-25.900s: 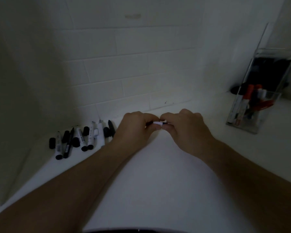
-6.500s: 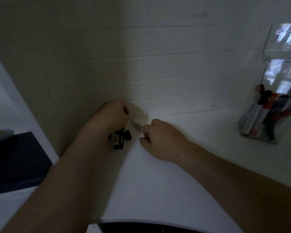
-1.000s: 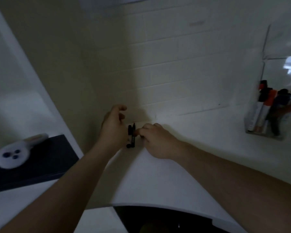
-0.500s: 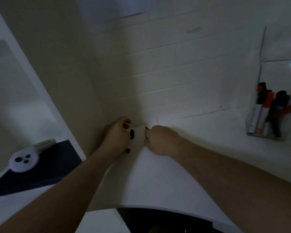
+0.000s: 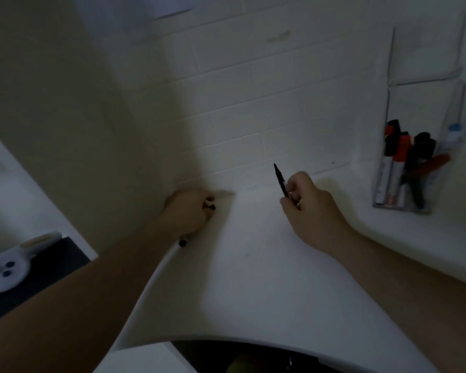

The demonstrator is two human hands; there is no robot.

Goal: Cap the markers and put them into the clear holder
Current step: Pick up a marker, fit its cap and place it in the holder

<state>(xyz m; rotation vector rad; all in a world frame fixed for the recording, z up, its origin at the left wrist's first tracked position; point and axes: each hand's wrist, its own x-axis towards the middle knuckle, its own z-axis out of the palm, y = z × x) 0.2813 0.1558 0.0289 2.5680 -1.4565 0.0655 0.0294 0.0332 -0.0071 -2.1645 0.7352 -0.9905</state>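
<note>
My right hand (image 5: 308,204) holds a thin black marker (image 5: 280,180) above the white counter, its pointed end tilted up and left. My left hand (image 5: 190,211) is closed at the back left corner of the counter. A small black piece (image 5: 212,207) shows at its fingers and a black marker end (image 5: 183,242) sticks out under the wrist. The clear holder (image 5: 404,168) stands at the far right against the wall, with several red and black capped markers upright in it.
White tiled wall runs along the back and a plain wall on the left. The white counter (image 5: 253,278) has a curved front edge with a dark opening below. A white round object (image 5: 6,270) lies on a dark surface at the lower left.
My right hand has pulled away to the right and lifted with the thin black marker. My left hand stays in the corner, closed over what lies there.
</note>
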